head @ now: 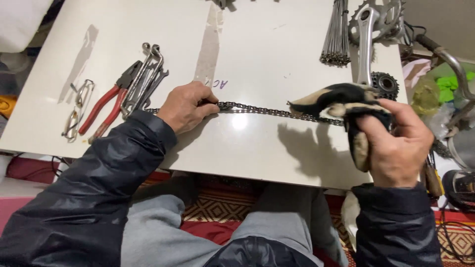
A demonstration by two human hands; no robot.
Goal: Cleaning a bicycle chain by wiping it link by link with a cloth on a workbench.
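A dark bicycle chain (262, 111) lies stretched straight across the white table (257, 54). My left hand (185, 106) presses down on the chain's left part, fingers curled over it. My right hand (396, 143) grips a dirty black and cream rag (341, 101), held just above the chain's right end. The chain's right stretch is hidden behind the rag.
Red-handled pliers (106, 109), metal spanners (143, 81) and a wire clip (79, 106) lie at the table's left. A bundle of spokes (336, 34), a crank with chainring (368, 29) and a small sprocket cluster (386, 84) sit at the back right. Clutter crowds the right edge.
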